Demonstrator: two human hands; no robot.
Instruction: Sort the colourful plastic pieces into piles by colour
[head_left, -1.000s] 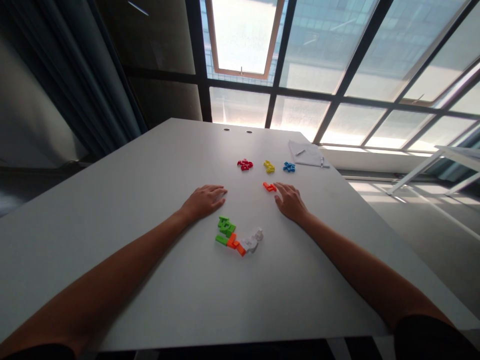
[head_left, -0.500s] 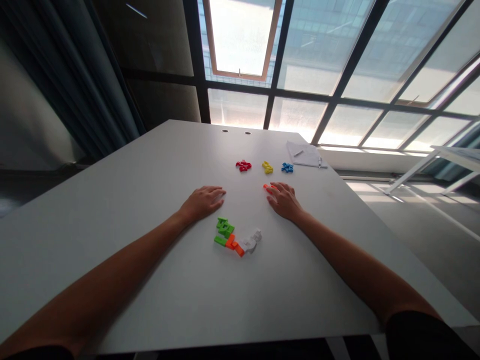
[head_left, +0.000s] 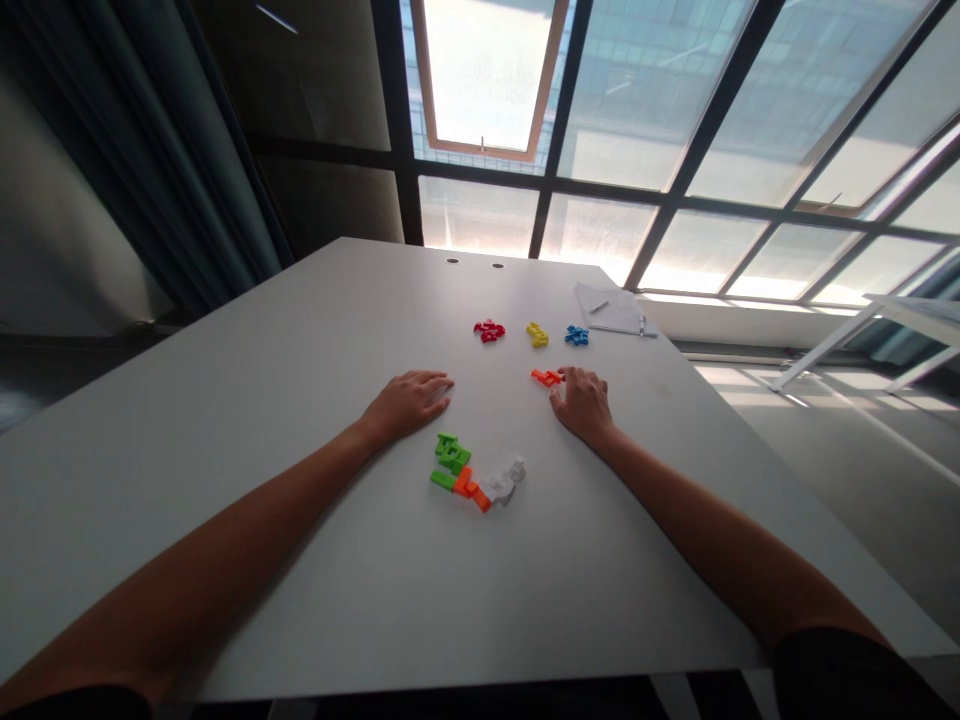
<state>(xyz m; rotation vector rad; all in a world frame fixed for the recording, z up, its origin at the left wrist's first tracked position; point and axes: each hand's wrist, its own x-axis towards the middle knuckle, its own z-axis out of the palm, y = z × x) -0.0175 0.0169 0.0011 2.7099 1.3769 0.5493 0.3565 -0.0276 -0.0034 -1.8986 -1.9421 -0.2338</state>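
Note:
My left hand (head_left: 410, 402) lies flat on the white table (head_left: 337, 580), fingers stretched out, holding nothing. Beside a small group of loose orange plastic pieces (head_left: 546, 378) is my right hand (head_left: 584, 402). Its fingers are bent, with a gap between thumb and forefinger; the forefinger tip is at the group's right edge, and whether it touches is hard to tell. Nearer to me, between the forearms, lies a curved row of green pieces (head_left: 452, 455), orange blocks (head_left: 471, 489) and white pieces (head_left: 503, 485), which look joined or touching.
Beyond the hands sit small piles of red pieces (head_left: 489, 331), yellow pieces (head_left: 537, 334) and blue pieces (head_left: 577, 335). Papers (head_left: 616, 306) with pens on them lie at the back right. A dark curtain (head_left: 142, 150) hangs at the left, and windows rise behind the table.
My right hand has drawn slightly right, its fingers curling more, and more of the orange pieces now shows. My left hand and the piles have stayed put.

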